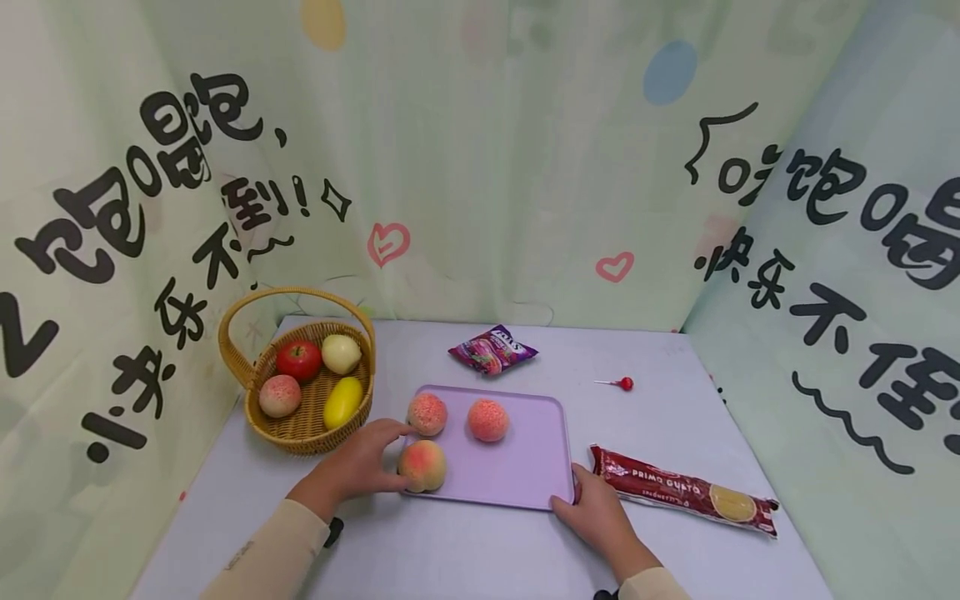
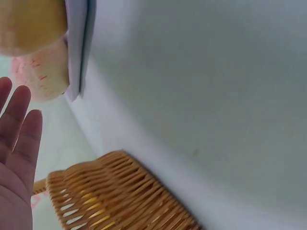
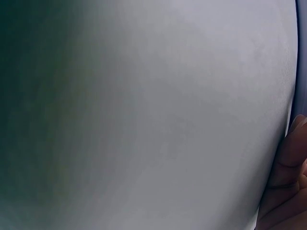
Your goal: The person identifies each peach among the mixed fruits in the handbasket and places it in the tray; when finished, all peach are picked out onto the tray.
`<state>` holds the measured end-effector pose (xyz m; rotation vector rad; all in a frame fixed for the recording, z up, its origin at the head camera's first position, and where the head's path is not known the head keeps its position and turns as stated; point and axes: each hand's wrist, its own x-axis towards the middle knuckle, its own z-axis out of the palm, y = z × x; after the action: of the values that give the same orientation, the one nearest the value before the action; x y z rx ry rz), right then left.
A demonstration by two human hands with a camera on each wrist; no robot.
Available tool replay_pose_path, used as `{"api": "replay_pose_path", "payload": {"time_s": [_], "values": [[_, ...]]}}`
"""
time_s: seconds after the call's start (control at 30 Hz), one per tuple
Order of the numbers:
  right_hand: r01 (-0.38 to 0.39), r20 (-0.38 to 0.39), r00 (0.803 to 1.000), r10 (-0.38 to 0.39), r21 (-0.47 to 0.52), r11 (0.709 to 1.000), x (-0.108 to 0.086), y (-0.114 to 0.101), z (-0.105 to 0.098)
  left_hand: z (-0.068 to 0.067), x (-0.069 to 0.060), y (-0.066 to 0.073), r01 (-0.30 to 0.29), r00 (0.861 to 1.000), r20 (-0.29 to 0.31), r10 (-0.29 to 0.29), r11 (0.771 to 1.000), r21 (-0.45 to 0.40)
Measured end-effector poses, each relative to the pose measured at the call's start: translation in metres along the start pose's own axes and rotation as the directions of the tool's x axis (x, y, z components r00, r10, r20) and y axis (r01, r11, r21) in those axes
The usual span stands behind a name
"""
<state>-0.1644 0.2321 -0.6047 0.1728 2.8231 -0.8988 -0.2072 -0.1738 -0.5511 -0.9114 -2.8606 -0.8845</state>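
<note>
A lilac tray (image 1: pixel 525 458) lies on the table with three peaches on it. The yellowish peach (image 1: pixel 422 465) is at its near left corner, a pink peach (image 1: pixel 427 414) sits behind that, and another pink peach (image 1: pixel 488 420) is near the middle. My left hand (image 1: pixel 367 462) is at the tray's left side, thumb and fingers spread beside the yellowish peach. In the left wrist view its visible fingers (image 2: pixel 29 134) are straight and apart from the fruit. My right hand (image 1: pixel 596 508) grips the tray's near right corner; most of its fingers are hidden.
A wicker basket (image 1: pixel 300 433) with several fruits stands at the back left. Behind the tray lies a purple snack bag (image 1: pixel 492 350), with a red lollipop (image 1: pixel 625 383) farther right. A red spaghetti packet (image 1: pixel 686 490) lies right of my right hand. Printed curtains surround the table.
</note>
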Motion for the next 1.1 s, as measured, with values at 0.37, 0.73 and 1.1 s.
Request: {"api": "replay_pose_path", "payload": {"time_s": [0.37, 0.73, 1.1], "values": [[0.007, 0.0, 1.0, -0.007, 0.009, 1.0, -0.001, -0.001, 0.004, -0.034, -0.003, 0.004, 0.068, 0.998, 0.006, -0.07, 0.989, 0.131], [0.015, -0.017, 1.0, -0.015, -0.006, 1.0, 0.0, -0.002, 0.004, -0.06, 0.001, -0.012, 0.0, 0.999, -0.031, 0.007, 0.972, 0.234], [0.002, 0.003, 1.0, -0.002, -0.004, 1.0, -0.003, -0.002, -0.001, -0.084, 0.005, -0.021, 0.048, 0.998, -0.054, -0.034, 0.961, 0.272]]}}
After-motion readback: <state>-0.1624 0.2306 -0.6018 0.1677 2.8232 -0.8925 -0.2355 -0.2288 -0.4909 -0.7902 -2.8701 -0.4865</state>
